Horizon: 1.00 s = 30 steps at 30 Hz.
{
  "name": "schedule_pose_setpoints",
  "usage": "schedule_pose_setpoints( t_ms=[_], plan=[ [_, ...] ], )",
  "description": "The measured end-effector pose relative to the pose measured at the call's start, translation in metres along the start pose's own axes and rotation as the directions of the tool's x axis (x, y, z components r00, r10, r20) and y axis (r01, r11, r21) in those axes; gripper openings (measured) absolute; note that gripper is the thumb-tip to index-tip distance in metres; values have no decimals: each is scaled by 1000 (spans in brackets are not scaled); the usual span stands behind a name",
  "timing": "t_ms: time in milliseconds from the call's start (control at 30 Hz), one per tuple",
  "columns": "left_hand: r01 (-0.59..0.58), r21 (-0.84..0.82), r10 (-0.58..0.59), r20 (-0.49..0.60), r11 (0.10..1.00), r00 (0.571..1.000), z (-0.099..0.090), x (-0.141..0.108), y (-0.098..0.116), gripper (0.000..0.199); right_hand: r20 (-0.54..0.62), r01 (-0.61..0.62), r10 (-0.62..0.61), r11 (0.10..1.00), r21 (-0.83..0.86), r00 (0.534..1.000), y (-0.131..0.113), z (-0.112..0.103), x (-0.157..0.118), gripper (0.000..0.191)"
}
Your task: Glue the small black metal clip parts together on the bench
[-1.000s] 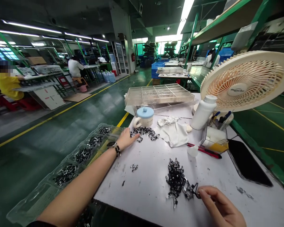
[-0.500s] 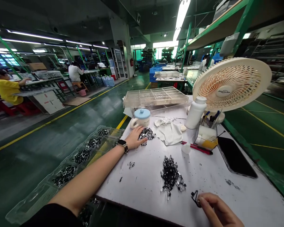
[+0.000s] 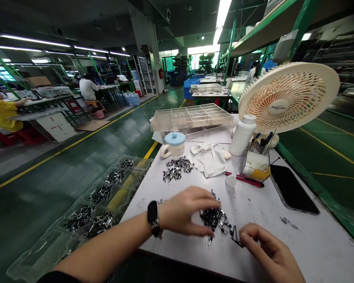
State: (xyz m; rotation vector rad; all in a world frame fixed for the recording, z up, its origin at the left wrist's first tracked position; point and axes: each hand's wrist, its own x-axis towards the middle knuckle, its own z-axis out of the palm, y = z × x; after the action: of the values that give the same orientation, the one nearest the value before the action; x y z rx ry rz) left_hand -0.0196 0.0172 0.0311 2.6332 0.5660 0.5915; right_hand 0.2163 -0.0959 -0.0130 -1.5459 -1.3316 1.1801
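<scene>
My left hand (image 3: 186, 211), with a dark watch on its wrist, hovers at the left side of a pile of small black and silver metal parts (image 3: 214, 218). Its thumb and fingers are apart, slightly smeared, and nothing shows between them. Just right of the pile, my right hand (image 3: 268, 245) pinches a small black angular metal clip (image 3: 235, 237) between thumb and forefinger. A second heap of similar parts (image 3: 178, 168) lies farther back, in front of a cream mug with a blue lid (image 3: 174, 144).
A clear compartment tray (image 3: 91, 200) with more parts stands low left of the table. Clear divided trays (image 3: 191, 118), a white cloth (image 3: 208, 161), a white bottle (image 3: 243, 135), a red pen (image 3: 249, 181), a phone (image 3: 293, 190) and a fan (image 3: 289, 98) are about. Other people sit at far benches.
My left hand has come from the rear heap toward me and rightward to the near pile. My right hand has shifted slightly left and up, still pinching the black clip.
</scene>
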Motion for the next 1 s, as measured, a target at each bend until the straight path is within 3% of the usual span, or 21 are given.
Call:
schedule_pose_setpoints(
  t_ms=[33, 67, 167, 367, 567, 633, 700, 767, 833, 900, 1000],
  plan=[
    [-87, -41, 87, -1, 995, 996, 8, 3, 12, 50, 51, 22, -23, 1000, 12, 998, -3, -1, 3, 40],
    [-179, -88, 169, -104, 980, 980, 16, 7, 21, 45, 92, 34, -36, 999, 22, 995, -6, -2, 4, 39],
    [-229, -158, 175, -299, 960, 938, 33, 14, 26, 31, 184, 24, -24, 1000, 0, 983, -13, -6, 6, 41],
    [-264, -214, 185, -328, 941, 926, 42, 21, 13, 30, 238, -16, 44, 993, -121, 970, -16, -12, 9, 43],
    [-215, -233, 108, -401, 948, 910, 46, 10, 9, 27, 293, -22, 70, 986, -166, 954, -25, -11, 19, 35],
    [-197, -224, 81, -440, 954, 894, 44, 7, 7, 27, 216, 51, -10, 981, -185, 976, -28, -19, 35, 32],
    [-169, -232, 45, -463, 958, 885, 41, 5, 5, 28, -30, 121, -132, 960, -252, 991, -29, -28, 60, 40],
    [-136, -240, 7, -470, 961, 883, 39, 5, 3, 26, -279, 98, -205, 930, -353, 938, -27, -33, 91, 51],
    [-106, -240, -20, -469, 965, 883, 38, 5, 1, 26, -345, 62, -213, 915, -399, 914, -23, -33, 119, 54],
    [-80, -244, -46, -468, 966, 882, 38, 7, -1, 26, -342, 55, -205, 915, -400, 917, -20, -28, 139, 41],
    [-35, -259, -86, -440, 965, 894, 38, 8, -1, 26, -351, 72, -183, 949, -307, 918, -18, -19, 148, 37]
  ],
)
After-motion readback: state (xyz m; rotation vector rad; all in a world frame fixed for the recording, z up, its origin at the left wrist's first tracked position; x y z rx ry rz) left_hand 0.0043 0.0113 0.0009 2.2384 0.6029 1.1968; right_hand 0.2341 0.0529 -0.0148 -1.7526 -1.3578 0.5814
